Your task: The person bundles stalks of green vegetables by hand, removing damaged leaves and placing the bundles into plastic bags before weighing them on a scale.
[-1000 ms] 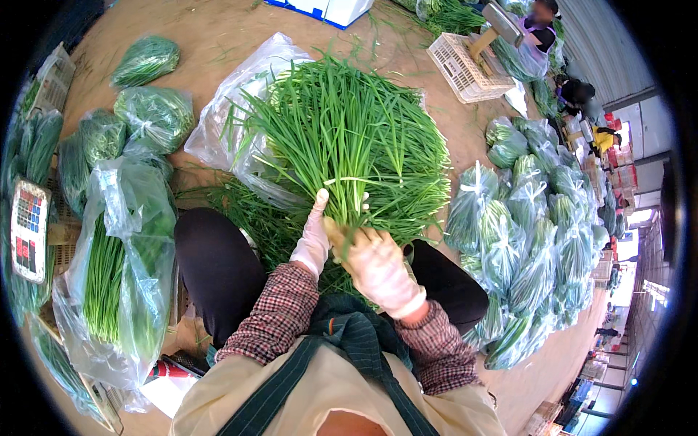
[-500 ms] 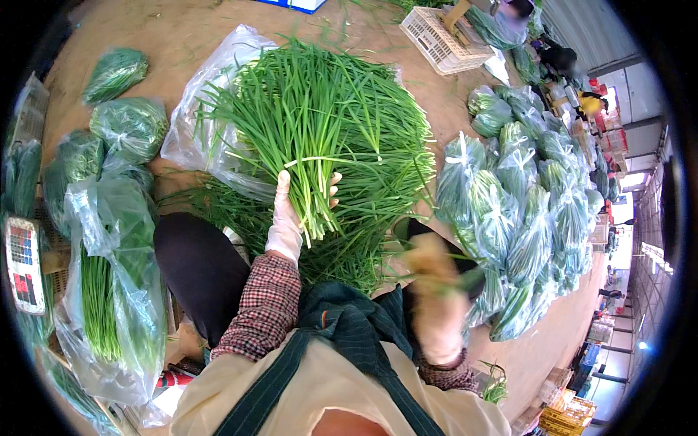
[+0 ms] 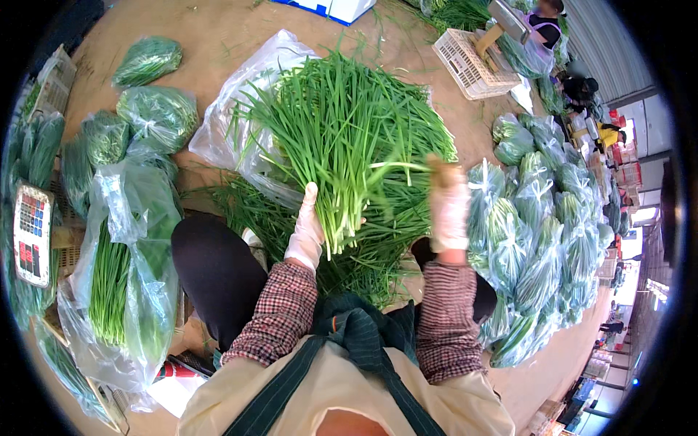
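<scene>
My left hand (image 3: pixel 308 231), in a pale thin glove, is closed round the white lower ends of a bunch of green chives (image 3: pixel 331 152). The thumb lies along the near side of the stalks, and their leaves fan away over a large heap of chives (image 3: pixel 418 134). To the right of the bunch is my right hand (image 3: pixel 447 200), gloved, with brownish fingers smeared by motion. A pale stalk (image 3: pixel 400 166) sticks out sideways between the bunch and those fingers; whether they grip it cannot be made out. Loose greens (image 3: pixel 254 211) lie below the heap.
Tied clear bags of greens (image 3: pixel 534 232) crowd the right side. On the left are more bagged greens (image 3: pixel 156 120), an opened bag of chives (image 3: pixel 109 291) and a scale (image 3: pixel 33 234). A white crate (image 3: pixel 472 69) stands at the far right, near other people. Clear plastic (image 3: pixel 233 131) lies beside the heap.
My right hand has swung up from beside my right knee toward the bunch. The left hand keeps its hold on the chives. The whole view has shifted slightly.
</scene>
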The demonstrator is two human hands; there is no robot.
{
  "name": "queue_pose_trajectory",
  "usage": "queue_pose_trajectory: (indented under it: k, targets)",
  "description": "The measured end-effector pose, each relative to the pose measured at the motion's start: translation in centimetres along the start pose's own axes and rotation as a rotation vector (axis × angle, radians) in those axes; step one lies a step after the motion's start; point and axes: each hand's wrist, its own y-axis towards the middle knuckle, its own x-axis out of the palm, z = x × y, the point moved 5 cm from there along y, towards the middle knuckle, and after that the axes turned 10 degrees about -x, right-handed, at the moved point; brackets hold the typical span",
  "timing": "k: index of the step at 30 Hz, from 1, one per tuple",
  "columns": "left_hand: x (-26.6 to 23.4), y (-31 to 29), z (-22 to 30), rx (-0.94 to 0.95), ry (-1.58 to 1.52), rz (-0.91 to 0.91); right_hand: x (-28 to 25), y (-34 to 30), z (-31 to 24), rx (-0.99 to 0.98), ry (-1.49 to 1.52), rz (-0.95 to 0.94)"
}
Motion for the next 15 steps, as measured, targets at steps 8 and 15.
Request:
queue_pose_trajectory:
  k: [8, 15]
  targets:
    - [-1.0, -0.6, 0.0, 0.035, 0.033, -0.021, 10.3, 0.6, -9.8, -0.833, -1.112, -0.873]
    - [0.3, 0.0, 0.2, 0.149, 0.039, 0.001, 16.0, -0.5, -3.3, -0.660, -0.889, -1.114]
